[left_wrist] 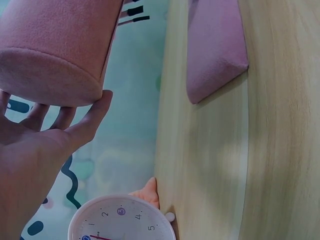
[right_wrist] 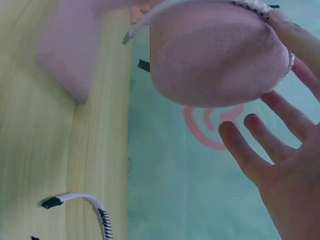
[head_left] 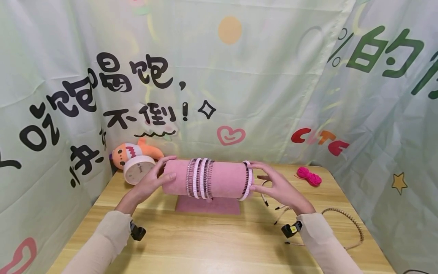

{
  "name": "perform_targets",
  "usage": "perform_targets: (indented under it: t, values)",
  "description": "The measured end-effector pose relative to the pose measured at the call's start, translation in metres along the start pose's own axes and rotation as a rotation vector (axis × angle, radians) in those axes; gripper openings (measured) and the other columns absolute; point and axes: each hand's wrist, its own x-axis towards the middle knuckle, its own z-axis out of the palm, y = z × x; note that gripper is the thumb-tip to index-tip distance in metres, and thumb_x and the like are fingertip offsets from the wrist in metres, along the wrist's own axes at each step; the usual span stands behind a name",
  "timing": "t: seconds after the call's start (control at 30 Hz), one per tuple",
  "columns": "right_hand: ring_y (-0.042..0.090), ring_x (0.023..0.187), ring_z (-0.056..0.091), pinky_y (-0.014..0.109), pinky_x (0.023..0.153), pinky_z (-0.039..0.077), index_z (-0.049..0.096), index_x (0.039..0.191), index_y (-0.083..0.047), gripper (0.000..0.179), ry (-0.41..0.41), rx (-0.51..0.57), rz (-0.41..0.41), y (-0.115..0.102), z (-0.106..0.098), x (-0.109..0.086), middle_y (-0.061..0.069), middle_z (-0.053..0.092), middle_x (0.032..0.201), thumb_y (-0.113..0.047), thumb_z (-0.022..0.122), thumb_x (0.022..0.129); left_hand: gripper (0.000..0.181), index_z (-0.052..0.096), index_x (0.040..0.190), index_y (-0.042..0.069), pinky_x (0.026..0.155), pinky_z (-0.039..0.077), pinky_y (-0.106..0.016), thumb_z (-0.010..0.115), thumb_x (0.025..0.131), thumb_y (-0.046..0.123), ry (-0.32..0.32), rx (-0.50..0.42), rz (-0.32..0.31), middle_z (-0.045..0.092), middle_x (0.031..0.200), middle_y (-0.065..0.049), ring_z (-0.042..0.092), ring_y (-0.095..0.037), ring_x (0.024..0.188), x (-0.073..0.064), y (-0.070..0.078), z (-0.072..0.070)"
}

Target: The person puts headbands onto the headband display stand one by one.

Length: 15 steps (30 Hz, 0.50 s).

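Observation:
A pink velvet headband stand (head_left: 227, 179), a horizontal roll on a flat pink base (head_left: 208, 206), stands mid-table. My left hand (head_left: 153, 182) grips the roll's left end, thumb on the front and fingers behind. At the right end, my right hand (head_left: 280, 189) holds a white headband (head_left: 250, 180) between thumb and index finger; its other fingers are spread off the end face. The headband sits over the roll with its tips pointing down. Several more headbands (head_left: 196, 179), white and beaded, sit side by side left of the roll's middle.
Loose headbands (head_left: 360, 224) lie on the table at the right, partly behind my right forearm. A bundle of hot-pink yarn (head_left: 309, 176) is at the back right. A round white clock (head_left: 138, 169) and an orange plush toy (head_left: 119, 156) stand at the back left, before a printed curtain.

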Motion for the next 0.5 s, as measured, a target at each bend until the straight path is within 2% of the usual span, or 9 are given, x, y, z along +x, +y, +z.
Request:
perform_targets:
  t: [0.33, 0.5]
  values:
    - [0.029, 0.155, 0.042, 0.070, 0.123, 0.037, 0.061, 0.150, -0.037, 0.063, 0.019, -0.090, -0.025, -0.010, 0.018, 0.019, -0.006, 0.052, 0.165, -0.039, 0.088, 0.094, 0.068, 0.032, 0.168, 0.020, 0.128, 0.026, -0.064, 0.063, 0.108, 0.030, 0.005, 0.020, -0.003, 0.033, 0.172, -0.016, 0.031, -0.040, 0.160, 0.000, -0.003, 0.000]
    - [0.031, 0.160, 0.037, 0.069, 0.127, 0.032, 0.063, 0.149, -0.035, 0.062, 0.024, -0.131, -0.055, -0.016, 0.027, 0.030, -0.007, 0.056, 0.163, -0.037, 0.089, 0.093, 0.068, 0.032, 0.168, 0.019, 0.127, 0.028, -0.062, 0.063, 0.108, 0.030, 0.009, 0.028, -0.001, 0.035, 0.170, -0.016, 0.033, -0.039, 0.158, 0.000, -0.003, -0.001]
